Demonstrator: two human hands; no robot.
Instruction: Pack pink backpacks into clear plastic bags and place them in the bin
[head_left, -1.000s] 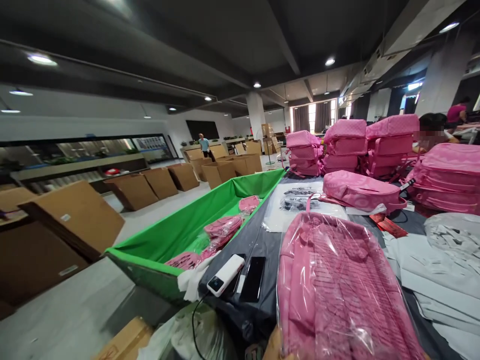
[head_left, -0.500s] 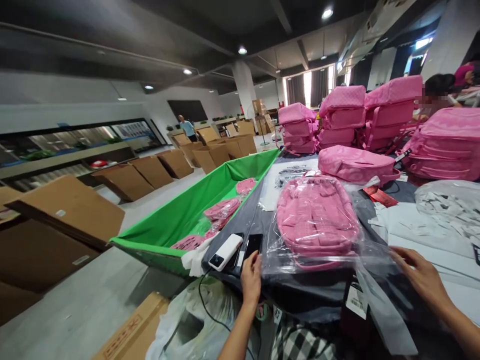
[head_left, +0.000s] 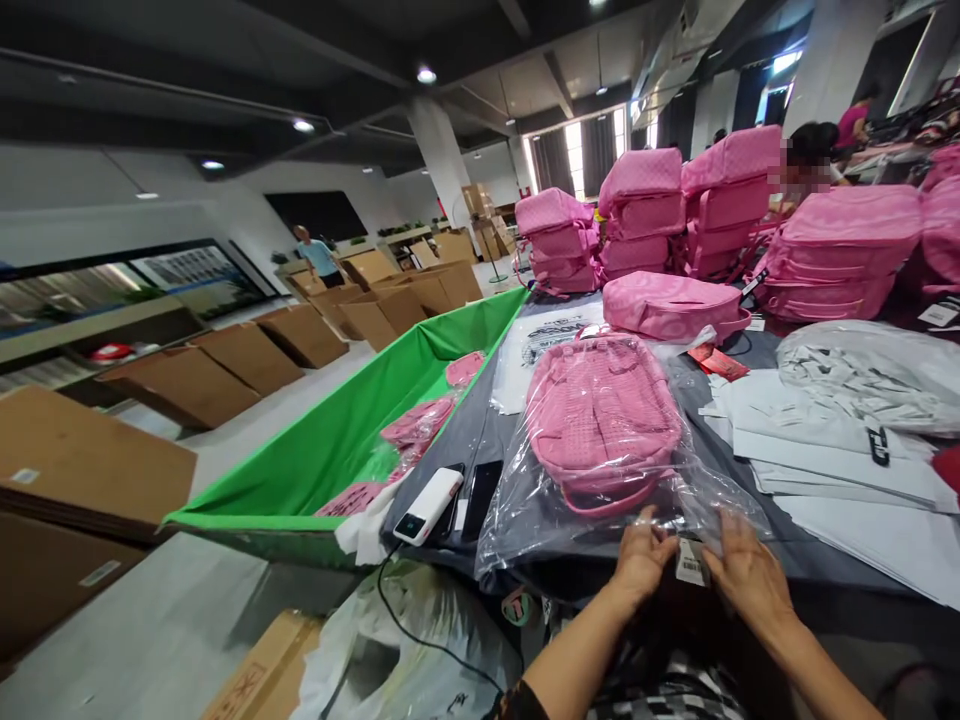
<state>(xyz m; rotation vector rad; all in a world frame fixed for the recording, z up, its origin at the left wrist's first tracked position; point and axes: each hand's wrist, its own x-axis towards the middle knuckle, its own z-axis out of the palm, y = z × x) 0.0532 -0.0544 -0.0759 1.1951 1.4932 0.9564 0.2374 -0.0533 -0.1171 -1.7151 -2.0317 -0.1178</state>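
Note:
A pink backpack [head_left: 604, 415] lies in a clear plastic bag [head_left: 499, 520] on the dark-covered table. My left hand [head_left: 637, 565] is at the bag's near edge, its fingers bent against the film. Close on its right, my right hand [head_left: 750, 575] also holds the near edge, with film around its fingertips. Between my two thumbs is a small white barcode tag [head_left: 690, 562]; whether either thumb touches it I cannot tell. Left of the bag are a white power bank [head_left: 429, 505] with a cable and a dark phone [head_left: 481, 498].
Several pink backpacks [head_left: 836, 250] stand at the back right. White paper sheets [head_left: 832, 450] and a clear bag of small white pieces [head_left: 862, 370] lie right. A green-lined bin [head_left: 300, 475] holds bagged pink items. Cardboard boxes [head_left: 180, 385] line the floor; people are farther off.
My hands have come together at the bag's near edge from wide apart; the left moved right, the right moved left. The clear strip hanging off the near edge no longer shows. The view turned right.

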